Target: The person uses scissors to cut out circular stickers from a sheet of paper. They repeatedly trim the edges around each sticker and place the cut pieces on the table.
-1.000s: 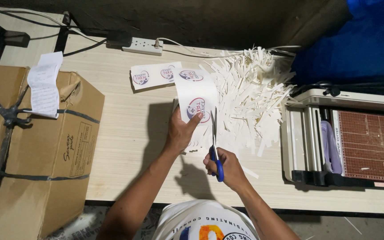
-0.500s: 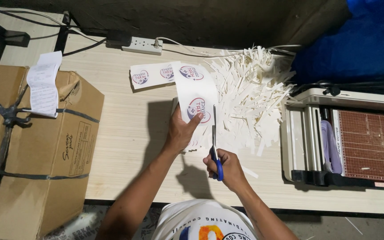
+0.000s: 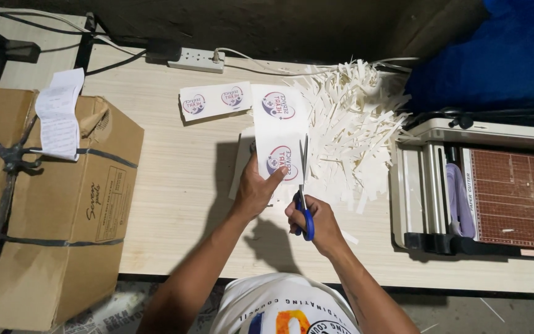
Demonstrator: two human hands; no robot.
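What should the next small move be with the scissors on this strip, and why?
Probably close the scissors and push the cut on up the strip. The blades sit at the strip's right edge beside the nearer round print, the right hand is in the blue handles, and the left hand pinches the strip just beside the blades. The edge above looks uncut.

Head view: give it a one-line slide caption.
Left hand holds a printed sticker strip while right hand cuts it with blue-handled scissors beside paper offcuts.

Blue-handled scissors (image 3: 304,199), white logo-printed sticker strip (image 3: 281,133)
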